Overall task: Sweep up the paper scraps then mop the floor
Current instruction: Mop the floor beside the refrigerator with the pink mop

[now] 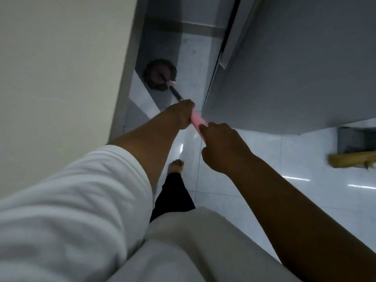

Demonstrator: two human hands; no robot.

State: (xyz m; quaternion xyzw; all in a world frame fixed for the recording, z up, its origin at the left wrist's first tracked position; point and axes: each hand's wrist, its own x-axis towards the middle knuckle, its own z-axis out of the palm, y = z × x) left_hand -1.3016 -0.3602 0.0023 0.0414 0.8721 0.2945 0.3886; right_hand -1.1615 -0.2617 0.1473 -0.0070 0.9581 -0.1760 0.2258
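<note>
Left hand (182,113): my fingers are clenched round the mop handle (197,119), at the upper end of its pink grip, where the dark shaft (175,93) begins. Right hand (219,147): it grasps the same pink grip lower down, just behind the left, with the fingers curled round it and the knuckles turned up. Both arms are stretched forward; the left carries a white sleeve (71,200) pushed up above the elbow.

Mop head (160,74): round, dark and fringed, with a purplish centre. It lies flat on the floor (264,159) in the narrow gap between the pale wall (61,68) on the left and a tall grey cabinet or appliance (284,68) on the right. It sits close to the wall side of the gap. The shaft runs at a slant from the head back to my hands.

Floor: glossy white tiles showing streaks of reflected light.

Other items: straw-coloured broom bristles (352,160) lie on the tiles at the right edge, just beside a grey object (356,139) that I cannot identify. My bare foot (176,166) and dark trouser leg (173,198) show below the hands.
</note>
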